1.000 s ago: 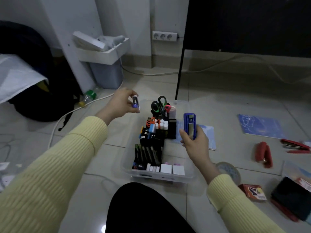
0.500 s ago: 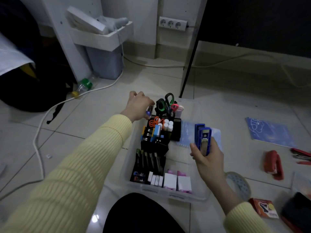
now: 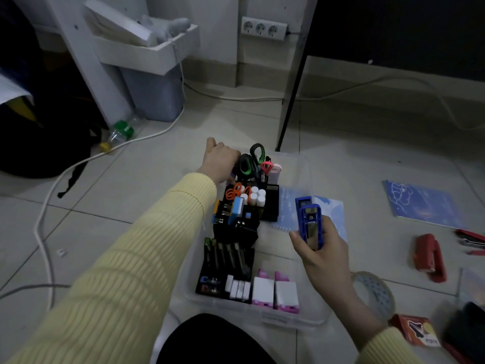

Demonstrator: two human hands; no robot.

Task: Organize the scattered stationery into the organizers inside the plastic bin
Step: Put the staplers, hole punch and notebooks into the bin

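Left hand [image 3: 220, 161] now down at the far organizer [image 3: 271, 203] in the bin [image 3: 304, 164], fingers curled, its small item hidden so grip unclear, likely being slotted; right hand [image 3: 322, 248] still clamps the stapler [image 3: 309, 224] over the bin's right half

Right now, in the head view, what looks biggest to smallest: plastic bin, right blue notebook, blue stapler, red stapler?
1. plastic bin
2. blue notebook
3. blue stapler and red stapler, about alike; blue is held nearer.
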